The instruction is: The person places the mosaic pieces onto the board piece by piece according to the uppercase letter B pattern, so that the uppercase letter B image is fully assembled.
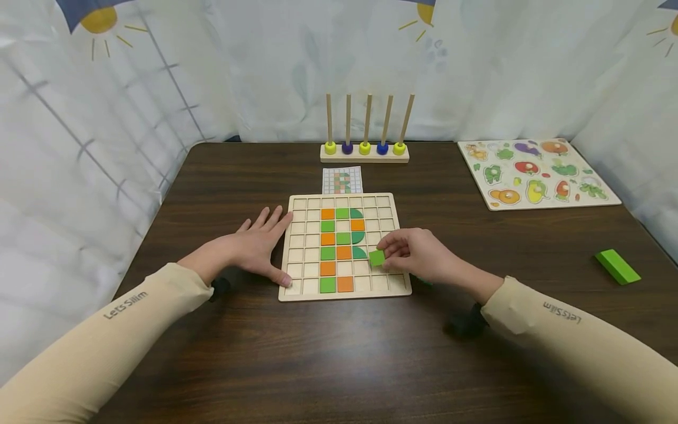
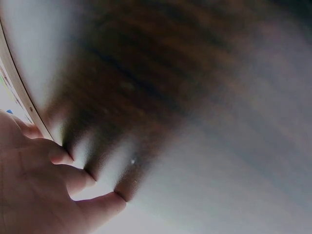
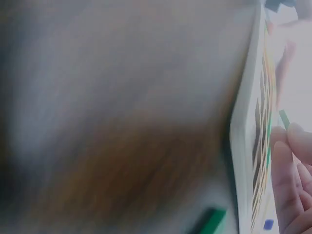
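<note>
A wooden grid board (image 1: 296, 259) lies on the dark table, with orange, green and rounded dark green tiles set in several of its cells. My right hand (image 1: 421, 254) pinches a green square tile (image 1: 376, 258) between thumb and fingers, over the right part of the board. In the right wrist view the tile (image 3: 284, 118) shows edge-on at the fingertips. My left hand (image 1: 259, 244) lies with spread fingers at the board's left edge, thumb on the lower left corner. The left wrist view shows its fingers (image 2: 100, 209) stretched out beside the board's rim.
A small printed pattern card (image 1: 342, 180) lies behind the board. Farther back stands a peg rack (image 1: 365, 156) with beads. A vegetable puzzle board (image 1: 535, 176) is at the back right, and a green block (image 1: 617, 267) lies at the far right. Something green lies partly hidden under my right hand.
</note>
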`<state>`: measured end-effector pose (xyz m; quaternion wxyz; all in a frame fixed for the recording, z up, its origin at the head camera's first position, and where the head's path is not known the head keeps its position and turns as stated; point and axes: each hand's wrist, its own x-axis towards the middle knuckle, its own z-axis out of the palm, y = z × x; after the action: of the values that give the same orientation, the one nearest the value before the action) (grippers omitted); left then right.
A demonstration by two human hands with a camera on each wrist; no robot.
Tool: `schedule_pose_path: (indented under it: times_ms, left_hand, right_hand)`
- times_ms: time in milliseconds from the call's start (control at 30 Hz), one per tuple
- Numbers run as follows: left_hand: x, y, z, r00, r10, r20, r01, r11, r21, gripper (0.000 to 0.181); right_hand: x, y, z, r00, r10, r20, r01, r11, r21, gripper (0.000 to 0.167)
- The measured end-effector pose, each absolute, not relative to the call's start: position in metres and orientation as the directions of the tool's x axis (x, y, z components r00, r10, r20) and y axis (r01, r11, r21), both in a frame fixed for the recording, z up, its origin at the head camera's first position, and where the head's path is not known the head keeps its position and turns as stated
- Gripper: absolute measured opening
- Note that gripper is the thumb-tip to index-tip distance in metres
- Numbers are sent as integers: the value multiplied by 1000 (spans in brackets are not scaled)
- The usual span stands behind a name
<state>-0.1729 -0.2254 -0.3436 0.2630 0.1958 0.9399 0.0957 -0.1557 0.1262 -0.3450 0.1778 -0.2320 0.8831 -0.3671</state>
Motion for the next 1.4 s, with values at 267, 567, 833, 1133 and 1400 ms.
schedule_pose_path:
  times_ms: [267, 567, 833, 1133, 1400]
  left_hand:
    - [-175, -224, -343, -784, 418, -459, 319, 905, 280, 145]
    - [-175, -225, -342, -783, 421, -457, 325, 904, 276, 145]
    - [-175, -224, -340, -783, 422, -457, 325, 904, 278, 145]
    - [-175, -225, -341, -782, 422, -459, 324, 904, 279, 145]
    - [-173, -225, -342, -783, 416, -463, 316, 906, 280, 146]
  right_hand:
    - [-149, 105, -349, -810, -573, -128, -346, 643, -683, 23]
    - [-146, 96, -353, -803, -590, -83, -405, 642, -651, 19]
    - [-145, 94, -351, -806, -586, -81, -421, 665, -617, 18]
    - [-144, 91, -352, -803, -593, -55, -460, 676, -575, 13]
    - [-145, 102, -346, -829, -555, -72, -410, 690, -596, 15]
